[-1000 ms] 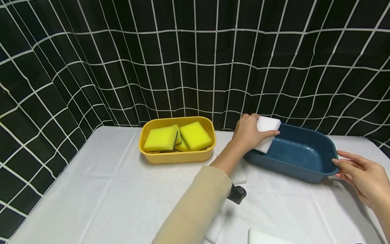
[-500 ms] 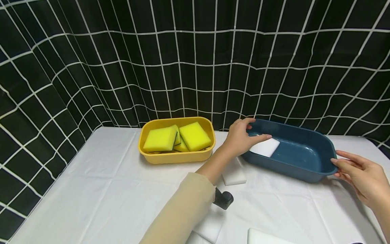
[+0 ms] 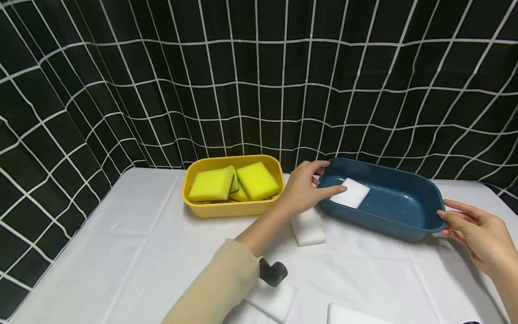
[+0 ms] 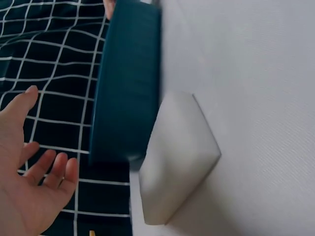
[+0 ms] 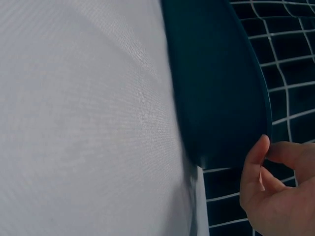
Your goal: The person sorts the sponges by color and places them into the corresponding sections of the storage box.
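A white sponge block (image 3: pixel 354 192) lies at the left end inside the blue plastic bin (image 3: pixel 400 207). My left hand (image 3: pixel 303 191) hovers at that end of the bin with its thumb and fingers spread, holding nothing; the left wrist view shows the same parted fingers (image 4: pixel 71 172). At the opposite end, my right hand (image 3: pixel 481 236) pinches the bin's rim between thumb and fingers, as the right wrist view also shows. Below my left hand, another white sponge block (image 3: pixel 308 229) rests on the tablecloth, just in front of the bin.
Left of the blue bin stands a yellow bin (image 3: pixel 234 209) with several yellow sponges (image 3: pixel 212 184). More white blocks (image 3: pixel 277 299) lie near the front, partly under my left sleeve, and one (image 3: pixel 352 315) is cut by the lower edge. A black gridded curtain (image 3: pixel 259 90) hangs behind.
My left hand has let go of the white sponge block, which now lies flat in the blue bin, and has drawn back to the left. My right hand has stayed on the rim.
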